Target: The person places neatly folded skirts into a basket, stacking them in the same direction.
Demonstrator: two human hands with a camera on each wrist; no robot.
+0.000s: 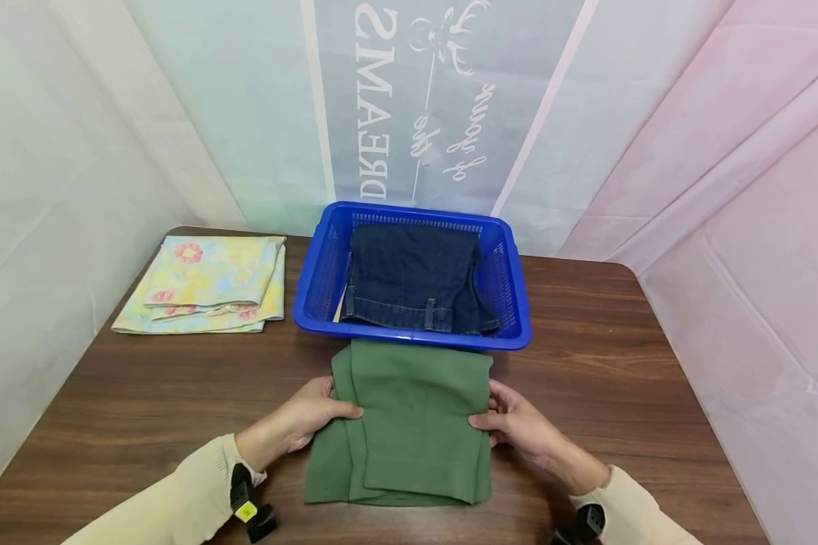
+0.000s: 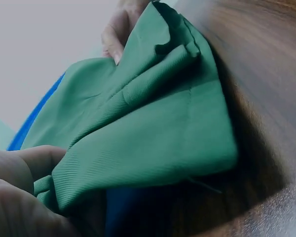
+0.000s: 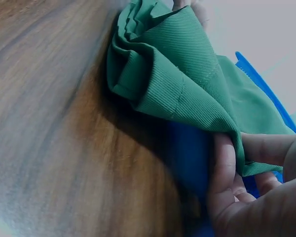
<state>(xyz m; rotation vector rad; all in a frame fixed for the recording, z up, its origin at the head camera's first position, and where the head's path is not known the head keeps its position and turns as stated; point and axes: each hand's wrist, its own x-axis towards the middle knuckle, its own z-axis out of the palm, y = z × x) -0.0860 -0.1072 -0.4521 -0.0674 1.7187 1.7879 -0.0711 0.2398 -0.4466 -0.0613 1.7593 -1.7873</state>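
A folded green garment (image 1: 423, 424) is held between my two hands, right in front of the basket's near rim. At its left side, my left hand (image 1: 313, 412) pinches the folded edge, thumb on top and fingers beneath. My right hand (image 1: 518, 424) grips the opposite edge in the same way. Both wrist views show the cloth (image 2: 153, 133) sagging in layers between the hands, with its near end raised above the wood. Behind it, the blue plastic basket (image 1: 302, 303) contains folded dark blue jeans (image 1: 412, 272), waistband toward me.
On the table's far left lies a folded floral cloth (image 1: 211, 280) in yellow and pale blue. The brown wooden table (image 1: 600, 356) ends at a printed curtain (image 1: 245, 113) behind the basket, and pale fabric hangs along both sides.
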